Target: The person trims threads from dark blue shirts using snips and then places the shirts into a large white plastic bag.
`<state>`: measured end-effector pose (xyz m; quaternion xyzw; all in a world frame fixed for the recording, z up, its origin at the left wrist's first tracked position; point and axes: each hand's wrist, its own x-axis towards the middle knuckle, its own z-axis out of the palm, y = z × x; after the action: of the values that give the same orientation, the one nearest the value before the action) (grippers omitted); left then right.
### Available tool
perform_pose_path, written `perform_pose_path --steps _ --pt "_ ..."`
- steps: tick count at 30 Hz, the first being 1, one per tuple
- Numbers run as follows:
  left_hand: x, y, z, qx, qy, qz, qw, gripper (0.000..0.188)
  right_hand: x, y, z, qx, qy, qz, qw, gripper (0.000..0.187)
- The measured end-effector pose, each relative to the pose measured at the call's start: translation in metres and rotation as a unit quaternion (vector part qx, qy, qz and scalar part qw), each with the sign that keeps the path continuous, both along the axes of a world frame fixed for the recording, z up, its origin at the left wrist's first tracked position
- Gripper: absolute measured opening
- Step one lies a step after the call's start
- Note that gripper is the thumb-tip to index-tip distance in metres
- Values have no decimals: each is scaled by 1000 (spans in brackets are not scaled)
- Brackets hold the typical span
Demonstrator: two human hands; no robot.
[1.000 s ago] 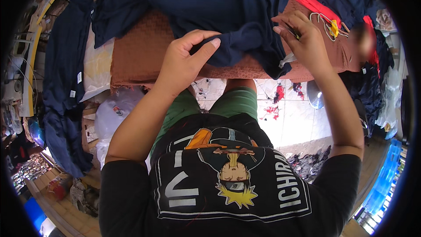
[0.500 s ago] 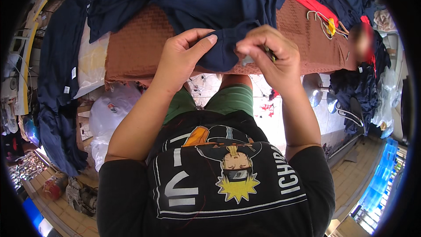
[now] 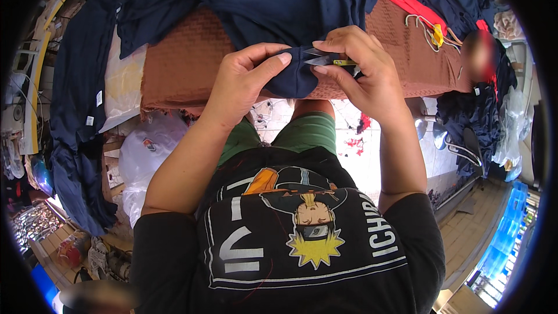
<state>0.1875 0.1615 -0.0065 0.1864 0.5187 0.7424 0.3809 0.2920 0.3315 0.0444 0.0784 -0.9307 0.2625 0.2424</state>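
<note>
A navy garment (image 3: 273, 6) spreads over the far part of the table, its near end raised off the surface. My left hand (image 3: 247, 78) is closed on that end, thumb on top, pinching a folded navy edge (image 3: 293, 78). In my right hand (image 3: 369, 64) is a small pair of thread snips (image 3: 343, 63) with a yellow-green part, gripped between thumb and fingers. Its two pointed blades are apart and lie over the fabric's edge, close to my left thumb. Whether a thread sits between the blades is too small to tell.
A brown textured cloth (image 3: 174, 52) covers the table. On the right lie a red strip of fabric (image 3: 410, 3), wire hangers (image 3: 419, 20) and a yellow piece (image 3: 437, 36). More navy garments (image 3: 81, 93) hang at the left, beside a white plastic bag (image 3: 148, 145).
My right hand has turned, bringing the snips into plain view with their blades at the fabric edge. My left hand has stayed almost still, holding the same fold.
</note>
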Motion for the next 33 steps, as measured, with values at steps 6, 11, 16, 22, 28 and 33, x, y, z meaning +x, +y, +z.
perform_pose_path --steps 6,11,16,22,28,33 --pt "-1 1 -2 13 27 -1 1000 20 -1 -1 0 45 -3 -12 999 28" --pt "-1 2 -5 15 38 7 999 20 -3 4 -3 13 26 -13 1000 27" --pt "4 0 0 35 246 19 968 16 0 -2 2 -166 -148 -57 973 29" --pt "-10 7 6 62 686 153 708 23 12 19 -16 -159 -4 -47 986 33" --pt "-113 34 -28 -273 739 219 576 37 53 25 39 -100 4 -73 992 37" --pt "-137 39 -3 -141 701 319 622 22 96 54 96 -89 25 -122 988 37"
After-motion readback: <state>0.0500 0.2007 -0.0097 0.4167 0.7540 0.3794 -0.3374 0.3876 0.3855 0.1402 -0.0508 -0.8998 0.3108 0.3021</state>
